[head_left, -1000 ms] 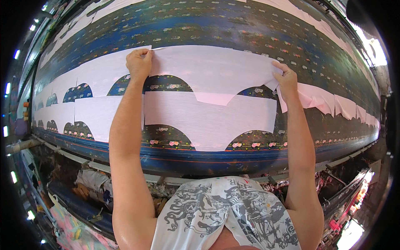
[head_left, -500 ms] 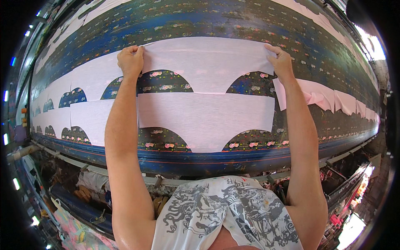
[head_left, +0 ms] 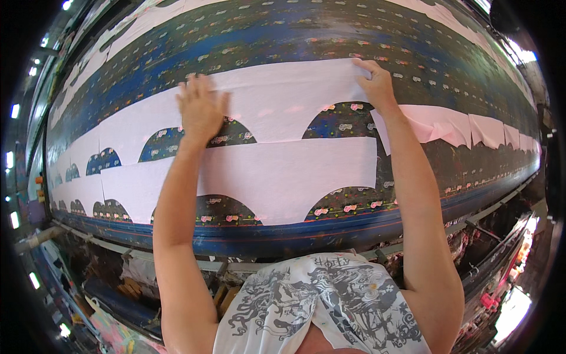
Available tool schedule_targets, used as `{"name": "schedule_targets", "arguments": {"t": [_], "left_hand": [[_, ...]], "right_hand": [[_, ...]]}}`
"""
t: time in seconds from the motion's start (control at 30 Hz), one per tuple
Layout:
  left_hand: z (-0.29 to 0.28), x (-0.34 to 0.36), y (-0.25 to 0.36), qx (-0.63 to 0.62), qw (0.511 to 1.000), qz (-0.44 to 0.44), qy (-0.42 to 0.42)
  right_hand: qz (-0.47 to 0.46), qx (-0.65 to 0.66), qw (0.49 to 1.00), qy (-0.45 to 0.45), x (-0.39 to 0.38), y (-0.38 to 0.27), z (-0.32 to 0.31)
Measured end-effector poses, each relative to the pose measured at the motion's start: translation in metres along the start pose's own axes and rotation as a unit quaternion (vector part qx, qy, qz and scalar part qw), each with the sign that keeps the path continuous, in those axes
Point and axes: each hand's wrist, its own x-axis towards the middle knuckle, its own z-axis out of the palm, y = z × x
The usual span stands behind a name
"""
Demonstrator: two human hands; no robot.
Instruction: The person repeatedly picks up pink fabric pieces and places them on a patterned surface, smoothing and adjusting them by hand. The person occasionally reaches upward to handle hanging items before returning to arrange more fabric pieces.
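Note:
A pale pink cut fabric piece (head_left: 283, 94) with curved cutouts along its near edge lies on the long dark printed table (head_left: 283, 49). My left hand (head_left: 201, 112) is over its left part, fingers spread and slightly blurred; whether the palm presses on the cloth I cannot tell. At the far right corner my right hand (head_left: 375, 85) pinches the same piece's edge between thumb and fingers. Nearer to me lies a second pale fabric piece (head_left: 289, 174) of the same shape, below the first one.
More pale pieces (head_left: 132, 127) continue leftward in two rows. To the right, loosely folded pink pieces (head_left: 439, 125) run along the table. Another row of pale cloth (head_left: 138, 29) lies on the far side. A metal rail (head_left: 236, 266) edges the table's near side.
My left hand has let go of the far left corner and moved right and nearer, its fingers now spread. My right hand, still on its corner, appears slightly farther left.

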Motion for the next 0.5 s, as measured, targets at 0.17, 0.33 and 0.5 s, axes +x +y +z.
{"name": "schedule_targets", "arguments": {"t": [0.17, 0.33, 0.5], "left_hand": [[-0.017, -0.011, 0.136, -0.107, 0.975, 0.19, -0.044], [-0.002, 0.011, 0.258, -0.168, 0.954, 0.247, -0.03], [-0.006, 0.029, 0.331, -0.155, 0.947, 0.275, -0.051]], "right_hand": [[0.01, 0.102, 0.994, -0.036, 0.002, 0.001, -0.006], [0.031, 0.185, 0.98, -0.061, 0.001, 0.005, -0.016], [0.122, 0.376, 0.918, 0.025, 0.001, -0.001, -0.021]]}}
